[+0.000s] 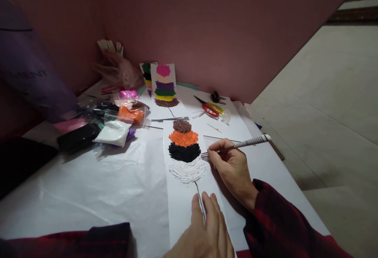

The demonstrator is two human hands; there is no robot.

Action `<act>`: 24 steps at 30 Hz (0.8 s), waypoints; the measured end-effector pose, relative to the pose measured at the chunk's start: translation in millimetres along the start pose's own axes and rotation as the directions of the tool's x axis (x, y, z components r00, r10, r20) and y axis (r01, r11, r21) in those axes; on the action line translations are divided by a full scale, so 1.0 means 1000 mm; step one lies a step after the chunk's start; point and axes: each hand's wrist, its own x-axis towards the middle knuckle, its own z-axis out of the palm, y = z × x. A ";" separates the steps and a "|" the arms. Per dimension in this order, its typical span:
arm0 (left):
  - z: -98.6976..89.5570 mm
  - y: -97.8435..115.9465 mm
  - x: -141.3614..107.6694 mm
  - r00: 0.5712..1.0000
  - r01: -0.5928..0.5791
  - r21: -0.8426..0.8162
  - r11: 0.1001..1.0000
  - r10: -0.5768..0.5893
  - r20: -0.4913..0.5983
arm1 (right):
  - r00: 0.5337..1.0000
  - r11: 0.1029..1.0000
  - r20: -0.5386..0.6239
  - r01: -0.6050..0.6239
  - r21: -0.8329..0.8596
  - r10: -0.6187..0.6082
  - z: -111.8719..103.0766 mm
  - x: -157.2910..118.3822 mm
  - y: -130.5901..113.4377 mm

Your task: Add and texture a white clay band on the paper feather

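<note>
The right hand (232, 163) pinches a fork (251, 141) with a striped handle between thumb and fingers, its tines at the right end of a black clay band (184, 152); whether they press into it is hard to tell from here. The left hand (205, 230) lies flat with fingers slightly parted on the lower part of a long white card (180, 214), over a thin dark stem line (197, 189). Up the card from the stem run ridged bands of white, black, orange and brown.

The card lies on a counter (141, 191) with a glossy white covering, whose creases catch the light on the left. Beyond the right hand are red-and-yellow scissors (211, 109), with a bunch of keys (217, 97) just behind. To the left, bags of coloured clay (112, 133) sit in a heap, a crumpled plastic bag (125, 69) behind them. Two decorated cards (165, 87) stand against the dull pink wall (206, 34), one partly covering the other. A large purple bag (29, 61) rises at far left. Past the slanting wall edge, pale floor tiles (325, 104) stretch away on the right.
</note>
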 end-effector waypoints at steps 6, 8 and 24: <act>0.000 0.002 0.002 1.000 -0.009 -0.011 1.000 0.009 0.013 | 1.000 1.000 0.008 0.010 0.014 -0.010 0.000 -0.002 -0.001; 0.000 0.001 0.001 1.000 -0.009 -0.021 1.000 0.009 0.023 | 1.000 0.999 0.005 -0.004 0.038 0.004 0.000 -0.001 0.000; 0.001 0.002 -0.001 1.000 -0.014 -0.017 1.000 0.014 0.015 | 0.999 1.000 0.042 -0.023 -0.017 0.024 0.000 0.001 0.000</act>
